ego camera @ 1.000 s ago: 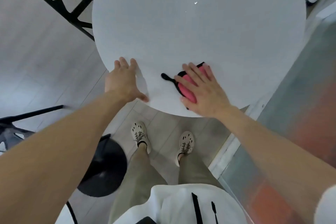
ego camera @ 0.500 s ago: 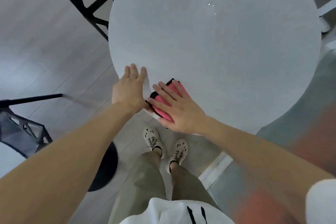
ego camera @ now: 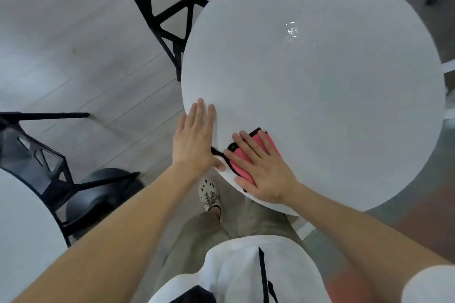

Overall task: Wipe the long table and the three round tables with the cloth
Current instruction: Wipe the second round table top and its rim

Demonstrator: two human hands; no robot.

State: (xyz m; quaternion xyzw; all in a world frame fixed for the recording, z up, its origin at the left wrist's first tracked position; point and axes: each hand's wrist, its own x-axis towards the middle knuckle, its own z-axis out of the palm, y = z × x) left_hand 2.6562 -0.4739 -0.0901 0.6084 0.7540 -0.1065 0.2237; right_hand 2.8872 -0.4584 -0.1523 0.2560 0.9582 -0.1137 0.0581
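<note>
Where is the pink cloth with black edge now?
Head view: the pink black-edged cloth lies under the right hand at the round white table's near edge, beside the left hand.

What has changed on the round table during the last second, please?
The right hand, pressing flat on the pink cloth, slid it left along the near edge of the round table until it lay beside the left hand. The left hand stayed flat on the rim.

Soft, even daylight fills the scene, with faint shadows. A small glare patch sparkles on the bench [ego camera: 293, 32] top. Wide-angle distortion bends the edges, and near forearms blur slightly.
</note>
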